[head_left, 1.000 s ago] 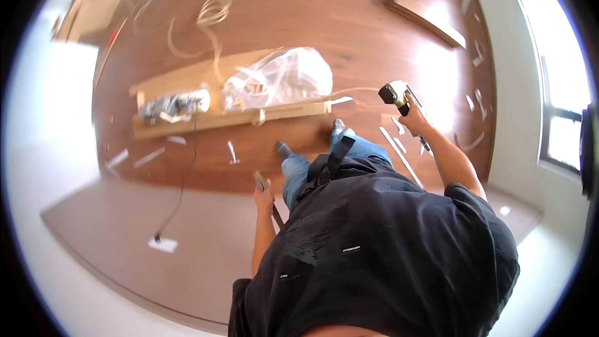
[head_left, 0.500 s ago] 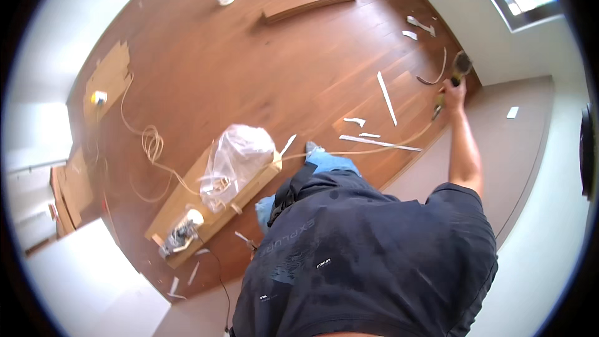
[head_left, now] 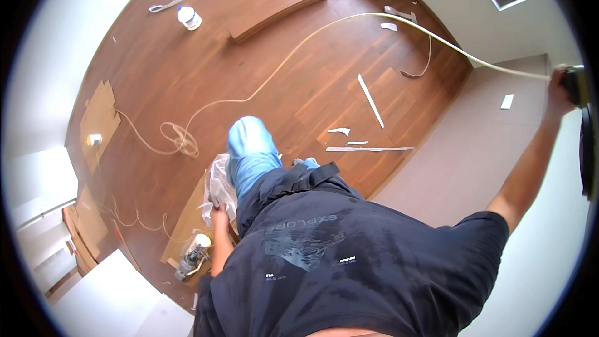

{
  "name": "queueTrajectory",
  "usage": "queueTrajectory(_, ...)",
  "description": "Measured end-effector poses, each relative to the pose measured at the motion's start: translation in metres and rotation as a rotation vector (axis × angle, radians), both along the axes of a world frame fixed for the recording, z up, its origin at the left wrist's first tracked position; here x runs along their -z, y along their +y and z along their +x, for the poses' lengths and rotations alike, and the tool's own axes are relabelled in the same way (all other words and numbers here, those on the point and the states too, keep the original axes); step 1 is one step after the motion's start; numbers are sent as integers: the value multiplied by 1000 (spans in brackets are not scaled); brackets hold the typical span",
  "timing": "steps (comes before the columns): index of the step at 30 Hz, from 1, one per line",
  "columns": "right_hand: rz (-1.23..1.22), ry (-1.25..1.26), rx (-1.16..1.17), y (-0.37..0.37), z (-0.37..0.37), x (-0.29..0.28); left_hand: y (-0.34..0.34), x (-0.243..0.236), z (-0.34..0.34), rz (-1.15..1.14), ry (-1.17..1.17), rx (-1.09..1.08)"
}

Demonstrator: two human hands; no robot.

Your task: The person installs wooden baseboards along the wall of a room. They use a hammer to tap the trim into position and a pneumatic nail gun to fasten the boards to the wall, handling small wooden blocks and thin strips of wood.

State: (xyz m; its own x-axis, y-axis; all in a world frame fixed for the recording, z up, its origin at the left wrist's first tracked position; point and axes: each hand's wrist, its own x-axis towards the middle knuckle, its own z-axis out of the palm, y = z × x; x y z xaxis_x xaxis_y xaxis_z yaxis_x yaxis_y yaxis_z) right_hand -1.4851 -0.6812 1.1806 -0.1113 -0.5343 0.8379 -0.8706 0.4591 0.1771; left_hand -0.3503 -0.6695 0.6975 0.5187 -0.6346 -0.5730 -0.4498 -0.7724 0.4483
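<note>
1. I have the right hand (head_left: 561, 95) far out at the right edge of the frame, arm stretched, closed around a dark handheld tool (head_left: 578, 84); the tool runs into the black rim, so I see only part of it
2. From that spot a pale hose (head_left: 249, 97) sweeps over the upper middle, then drops to a loose coil (head_left: 181, 140) left of centre
3. The left hand (head_left: 219, 215) sits lower left of centre, at the crumpled plastic bag (head_left: 217, 181); I cannot tell whether its fingers grip anything, and both hands are well apart
4. Just left of that forearm, a machine with a pale cylinder (head_left: 194, 253) lies on its side, which leaves little room there
5. The broadest stretch of wooden floor (head_left: 299, 97) I see is mid-frame, crossed by the hose; a plank stack (head_left: 281, 9) and a white bottle (head_left: 189, 19) bound it above, white strips (head_left: 369, 148) lower right
6. The floor's right edge slants along a greyish band (head_left: 462, 131), with the pale wall (head_left: 499, 31) beyond
7. The bent knee (head_left: 253, 143) stands above the bag's right side
</note>
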Motion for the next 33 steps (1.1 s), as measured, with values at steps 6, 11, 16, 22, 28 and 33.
queueTrajectory(6,564,-406,-158,-61,151,245,-131,-1,-66,166,-56,335)
queueTrajectory(11,1249,-913,265,-83,226,431,-264,50,-71,251,-136,576)
queueTrajectory(16,934,-1960,780,-68,341,530,-445,65,-130,315,-163,577)
queueTrajectory(22,626,-2202,1015,-109,387,519,-675,39,-286,263,-188,851)
queueTrajectory(28,61,-2482,1152,-164,251,572,-830,54,-524,212,-58,911)
queueTrajectory(33,626,-2161,865,-210,85,596,-853,53,-697,180,410,790)
